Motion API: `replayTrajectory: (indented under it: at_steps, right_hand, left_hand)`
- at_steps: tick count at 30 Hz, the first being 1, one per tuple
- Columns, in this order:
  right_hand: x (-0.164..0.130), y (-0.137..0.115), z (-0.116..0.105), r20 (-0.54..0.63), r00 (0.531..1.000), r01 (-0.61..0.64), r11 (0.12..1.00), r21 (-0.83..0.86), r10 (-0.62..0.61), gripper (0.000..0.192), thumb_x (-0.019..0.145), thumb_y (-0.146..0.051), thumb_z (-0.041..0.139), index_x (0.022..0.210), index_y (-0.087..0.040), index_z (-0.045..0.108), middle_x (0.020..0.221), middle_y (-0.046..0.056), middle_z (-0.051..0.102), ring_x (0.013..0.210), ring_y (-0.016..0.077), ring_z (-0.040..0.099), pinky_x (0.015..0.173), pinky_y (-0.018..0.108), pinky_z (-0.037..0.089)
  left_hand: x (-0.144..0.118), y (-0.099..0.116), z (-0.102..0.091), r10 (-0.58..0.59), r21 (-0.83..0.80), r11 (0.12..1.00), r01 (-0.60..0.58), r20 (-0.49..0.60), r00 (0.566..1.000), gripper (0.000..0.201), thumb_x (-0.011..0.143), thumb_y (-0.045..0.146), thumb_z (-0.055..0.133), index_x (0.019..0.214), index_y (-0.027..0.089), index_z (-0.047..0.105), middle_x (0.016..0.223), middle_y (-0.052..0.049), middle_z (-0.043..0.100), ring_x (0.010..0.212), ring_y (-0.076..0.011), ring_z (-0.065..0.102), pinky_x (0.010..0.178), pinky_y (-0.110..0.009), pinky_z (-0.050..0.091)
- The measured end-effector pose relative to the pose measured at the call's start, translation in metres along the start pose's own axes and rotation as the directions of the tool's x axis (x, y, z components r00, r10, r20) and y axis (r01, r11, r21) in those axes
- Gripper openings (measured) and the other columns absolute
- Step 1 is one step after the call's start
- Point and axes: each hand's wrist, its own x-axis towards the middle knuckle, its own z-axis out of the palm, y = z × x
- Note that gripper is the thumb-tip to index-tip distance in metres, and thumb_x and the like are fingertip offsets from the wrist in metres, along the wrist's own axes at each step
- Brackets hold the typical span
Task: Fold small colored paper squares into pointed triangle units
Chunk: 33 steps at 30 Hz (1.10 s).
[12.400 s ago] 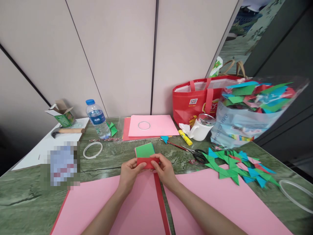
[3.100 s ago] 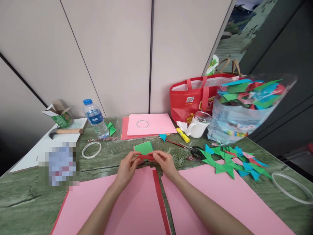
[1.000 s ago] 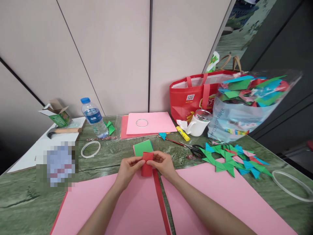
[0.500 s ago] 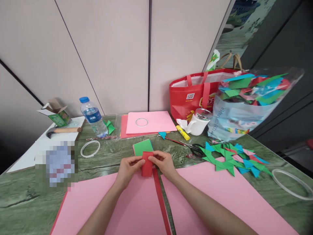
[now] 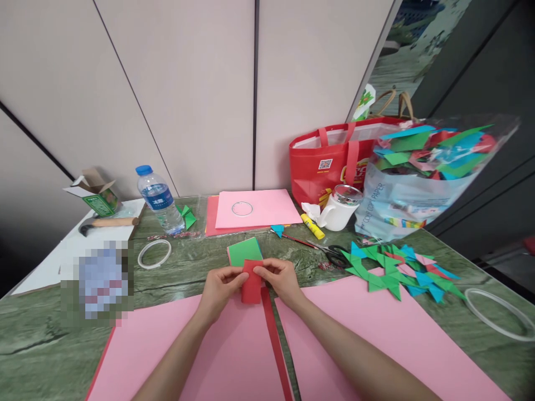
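A folded red paper (image 5: 251, 289), a narrow upright rectangle, is held between my two hands above the pink sheets. My left hand (image 5: 220, 285) pinches its left edge between thumb and fingers. On the opposite edge my right hand (image 5: 281, 278) grips the paper near the top, its thumb on the front face. Just behind it lies a small stack of square paper with a green sheet (image 5: 244, 252) on top. Beneath my arms are large pink sheets (image 5: 225, 345), with a red strip (image 5: 276, 345) showing along one edge. The fingers behind the red paper are partly hidden.
Folded paper pieces (image 5: 387, 267) lie to the right, near scissors (image 5: 336, 256), a glue stick (image 5: 312, 226) and a white mug (image 5: 339, 211). Behind stand a red bag (image 5: 309, 178) and a plastic bag (image 5: 401, 206). A water bottle (image 5: 159, 200) and hammer (image 5: 108, 221) are at left.
The red paper has tilted very slightly in my fingers, its lower edge a touch nearer to me. Both hands keep their pinch, and everything else stays put.
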Motion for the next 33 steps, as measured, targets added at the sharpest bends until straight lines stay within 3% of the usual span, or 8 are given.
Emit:
replayTrajectory:
  at_steps: [17,24,28,33]
  right_hand:
    - [0.0002,-0.0025,-0.0003,0.008,1.0,0.001,1.0,-0.025,0.0,0.015,0.061,-0.029,0.068,0.061,-0.015,0.064,0.049,-0.003,0.058,0.042,0.0092,0.048,0.041,0.021,0.041]
    - [0.0002,-0.0023,-0.0004,0.007,1.0,0.02,0.998,-0.062,-0.019,0.016,0.06,-0.029,0.068,0.057,-0.015,0.061,0.047,-0.003,0.055,0.042,0.0084,0.047,0.04,0.02,0.04]
    - [-0.0004,-0.0038,0.0006,0.024,1.0,-0.001,0.999,-0.039,0.002,0.015,0.059,-0.029,0.068,0.058,-0.015,0.061,0.048,-0.003,0.056,0.043,0.0083,0.047,0.041,0.019,0.04]
    - [-0.0003,-0.0054,0.0005,0.04,0.998,-0.038,0.999,-0.003,0.039,0.017,0.057,-0.03,0.069,0.057,-0.015,0.061,0.048,-0.003,0.056,0.043,0.0084,0.047,0.042,0.02,0.039]
  left_hand:
    - [-0.0007,0.0006,0.0004,-0.022,-0.007,1.0,0.022,-0.035,0.999,0.018,0.064,0.03,0.065,0.066,0.012,0.066,0.062,-0.004,0.066,0.056,-0.0145,0.057,0.053,-0.024,0.045]
    - [-0.0013,0.0016,0.003,-0.021,-0.011,1.0,0.022,0.022,1.0,0.02,0.067,0.031,0.064,0.077,0.014,0.067,0.075,-0.005,0.069,0.067,-0.0163,0.06,0.06,-0.024,0.046]
    - [-0.0004,-0.0015,0.0025,-0.055,0.017,0.998,0.055,-0.04,0.998,0.021,0.064,0.033,0.066,0.064,0.012,0.066,0.062,-0.004,0.067,0.055,-0.0141,0.058,0.052,-0.023,0.045]
    - [-0.0011,-0.0015,0.0016,-0.092,-0.03,0.995,0.091,-0.014,0.996,0.022,0.063,0.034,0.066,0.062,0.011,0.064,0.057,-0.003,0.066,0.053,-0.0143,0.058,0.052,-0.024,0.046]
